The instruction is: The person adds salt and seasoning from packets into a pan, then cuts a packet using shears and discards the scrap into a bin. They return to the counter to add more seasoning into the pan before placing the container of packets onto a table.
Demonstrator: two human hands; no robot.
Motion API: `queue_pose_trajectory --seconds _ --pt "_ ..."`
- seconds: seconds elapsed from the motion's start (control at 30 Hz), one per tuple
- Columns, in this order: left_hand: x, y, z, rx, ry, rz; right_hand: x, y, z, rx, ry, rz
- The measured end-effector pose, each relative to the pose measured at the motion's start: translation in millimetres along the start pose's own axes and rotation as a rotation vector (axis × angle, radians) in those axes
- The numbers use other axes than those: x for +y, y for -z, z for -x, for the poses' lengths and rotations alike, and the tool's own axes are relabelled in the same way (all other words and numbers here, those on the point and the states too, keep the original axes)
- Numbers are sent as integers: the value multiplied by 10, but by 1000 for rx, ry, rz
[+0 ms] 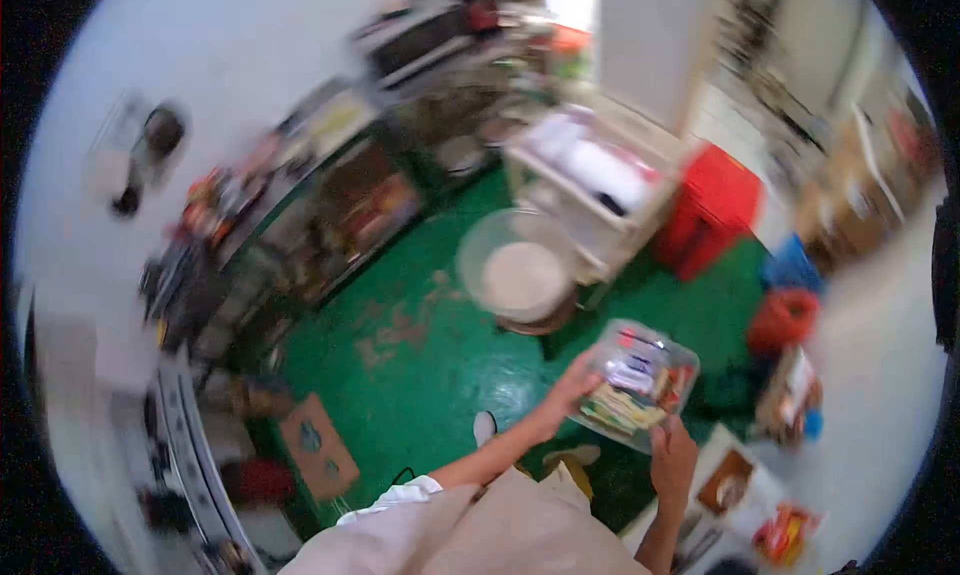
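A clear plastic container [683, 367] is held out in front of my body, tilted, over the green floor. Inside it lie several small packets: a white and purple one [636, 367], yellowish ones [622, 411] and some reddish pieces at the right side. My left hand [573, 393] is closed on the container's left edge. At the lower right corner, my right hand [673, 447] grips the rim. Motion blur hides the print on the packets and the exact finger positions.
Beyond the container stand a large translucent tub [515, 267], a white trolley [600, 200] and a red bin [708, 207]. Cluttered shelves [350, 210] line the left wall. Boxes and bags, one red [783, 320], sit along the right. A cardboard piece [318, 445] lies on the floor.
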State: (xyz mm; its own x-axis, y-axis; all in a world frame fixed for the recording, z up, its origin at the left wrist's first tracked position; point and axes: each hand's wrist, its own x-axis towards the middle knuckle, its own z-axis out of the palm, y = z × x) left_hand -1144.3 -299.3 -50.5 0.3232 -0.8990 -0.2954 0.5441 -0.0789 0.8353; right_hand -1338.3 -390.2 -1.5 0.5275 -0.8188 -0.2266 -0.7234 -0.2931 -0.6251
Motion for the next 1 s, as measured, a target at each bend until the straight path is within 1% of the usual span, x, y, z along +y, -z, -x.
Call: queue_pose_trajectory --seconds 0.03,0.1,0.17,0.2,0.23,0.27,0.3,0.33,0.37,0.4,0.43,0.47,0.5,0.57,0.7,0.83,0.9,1.0 --pt "14 109 139 45 -48 35 23 -120 -30 -7 93 35" --pt "-55 361 530 117 -125 81 -196 -356 20 -79 231 35" --pt "-89 643 959 286 -55 192 -396 -693 120 -129 367 16" --pt "-156 817 1155 306 -82 194 -497 -885 181 -140 399 15" --pt "685 1806 1070 357 -130 220 -1772 -1322 -263 -235 367 40" --pt "671 2088 1185 424 -195 212 -1969 -1553 -282 -327 354 33" --pt "678 2318 1213 500 -232 217 -2080 -1776 -388 -299 483 56" --pt "711 2567 1367 516 -250 238 -2326 -1963 -351 -312 505 75" --pt "768 2832 1526 562 -245 323 -2617 -2167 -302 -326 550 36" --pt "887 3032 1682 611 -238 400 -2878 -2356 -266 -343 594 -13" --pt "994 3182 1800 657 -321 398 -3091 -2521 -259 -332 650 7" --pt "1175 3493 2056 668 -336 404 -3437 -2787 -172 -340 668 12" --pt "1291 3646 2151 702 -373 397 -3606 -2944 -215 -397 698 60" --pt "1389 3993 2247 765 -417 441 -3964 -3204 -278 -488 718 127" --pt "1672 4566 2371 853 -516 462 -4672 -3721 -463 -549 828 152" --pt "1928 5108 2256 934 -499 542 -5254 -4246 -884 -626 845 207" --pt "2133 5420 2151 965 -620 557 -5596 -4548 -1152 -681 890 241" --pt "2468 5840 2078 997 -658 642 -6181 -4847 -1429 -700 969 259"
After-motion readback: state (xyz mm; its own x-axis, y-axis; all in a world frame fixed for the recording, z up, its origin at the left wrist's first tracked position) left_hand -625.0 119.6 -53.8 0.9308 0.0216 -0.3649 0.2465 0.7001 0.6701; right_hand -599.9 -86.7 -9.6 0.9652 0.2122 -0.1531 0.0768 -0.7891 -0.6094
